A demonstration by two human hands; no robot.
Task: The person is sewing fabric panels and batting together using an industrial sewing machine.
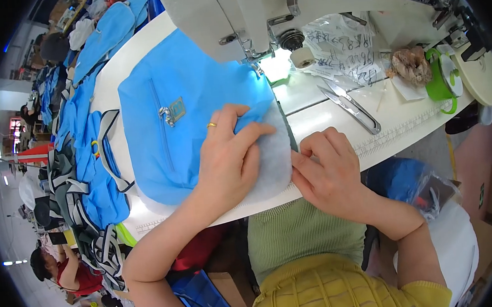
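A blue fabric panel (140, 106) with a zipper and a small square patch lies on the white sewing table. Its upper right edge sits under the lit presser foot (258, 70) of the sewing machine (208, 22). My left hand (229, 152), a ring on one finger, rests on the panel with bent fingers gripping a fold of blue cloth. Pale grey-white backing (274, 151) shows beneath that fold. At the right edge of the backing, my right hand (328, 170) pinches the layers, including a thin dark strip, between thumb and curled fingers.
Thread snips (352, 109) lie right of the panel, near a ruler strip along the table edge. Behind stand a green cup (441, 80), a brown lump (412, 66) and a marked plastic bag (341, 47). Blue pieces and dark straps (80, 193) crowd the left. A co-worker (75, 274) sits beyond.
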